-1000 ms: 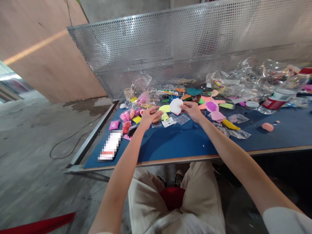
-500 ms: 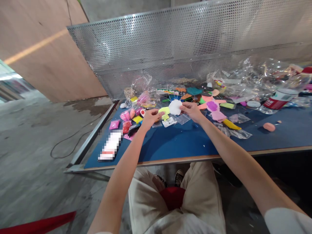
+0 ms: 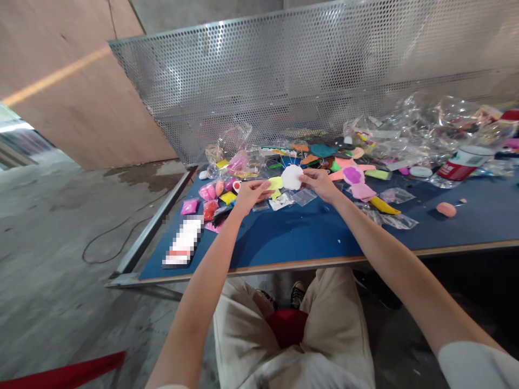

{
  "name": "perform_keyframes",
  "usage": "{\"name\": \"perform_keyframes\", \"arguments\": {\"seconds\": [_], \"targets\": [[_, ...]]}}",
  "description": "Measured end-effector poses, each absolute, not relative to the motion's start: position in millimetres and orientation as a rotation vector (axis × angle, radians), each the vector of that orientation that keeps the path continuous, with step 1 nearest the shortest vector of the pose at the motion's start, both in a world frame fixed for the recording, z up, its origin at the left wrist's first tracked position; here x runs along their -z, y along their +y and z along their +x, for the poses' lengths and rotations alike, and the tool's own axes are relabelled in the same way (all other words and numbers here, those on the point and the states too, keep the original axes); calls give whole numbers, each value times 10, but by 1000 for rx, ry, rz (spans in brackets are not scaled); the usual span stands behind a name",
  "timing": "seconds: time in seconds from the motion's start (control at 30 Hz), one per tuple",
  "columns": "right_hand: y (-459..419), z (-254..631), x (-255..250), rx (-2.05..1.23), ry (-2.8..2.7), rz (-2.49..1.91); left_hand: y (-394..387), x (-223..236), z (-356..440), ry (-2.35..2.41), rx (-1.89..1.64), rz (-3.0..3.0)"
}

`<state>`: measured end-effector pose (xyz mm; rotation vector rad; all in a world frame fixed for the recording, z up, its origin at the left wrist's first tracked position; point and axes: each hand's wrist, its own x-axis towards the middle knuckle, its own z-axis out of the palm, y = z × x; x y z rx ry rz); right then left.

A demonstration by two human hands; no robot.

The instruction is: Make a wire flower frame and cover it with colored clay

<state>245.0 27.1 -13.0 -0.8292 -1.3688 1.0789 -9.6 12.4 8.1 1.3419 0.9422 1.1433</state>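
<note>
My left hand (image 3: 250,196) pinches the left end of a flat yellow-green piece (image 3: 275,185), which looks like soft modelling clay. A roundish white clay piece (image 3: 291,178) meets it on the right; whether the two are stuck together I cannot tell. The fingers of my right hand (image 3: 320,184) are closed on the white piece's right edge. Both pieces are held up over the blue table (image 3: 292,237). Below them lie a clear plastic bag (image 3: 304,197) and a white printed scrap (image 3: 281,202).
Bagged pink clay (image 3: 190,206) and a phone-like slab (image 3: 183,241), blurred out, lie at left. To the right are a pink-and-purple clay shape (image 3: 357,181), a yellow curved piece (image 3: 385,206), and a red-labelled bottle (image 3: 462,165). A perforated metal panel (image 3: 259,81) stands behind.
Both hands hold the same pieces in nearly the same place. The whole view has shifted very slightly; nothing was taken up or let go.
</note>
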Motion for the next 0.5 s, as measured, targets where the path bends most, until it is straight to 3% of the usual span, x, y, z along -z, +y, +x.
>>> {"name": "perform_keyframes", "arguments": {"seconds": [0.3, 0.4, 0.5], "targets": [[311, 2505, 144, -1073, -1330, -799, 187, -60, -118, 1008, -1240, 1468], [322, 2571, 111, -1074, -1222, -748, 246, -30, -153, 1123, -1343, 1767], [326, 2614, 78, -1063, -1143, -718, 281, 43, -116, 1270, -1131, 2239]]}}
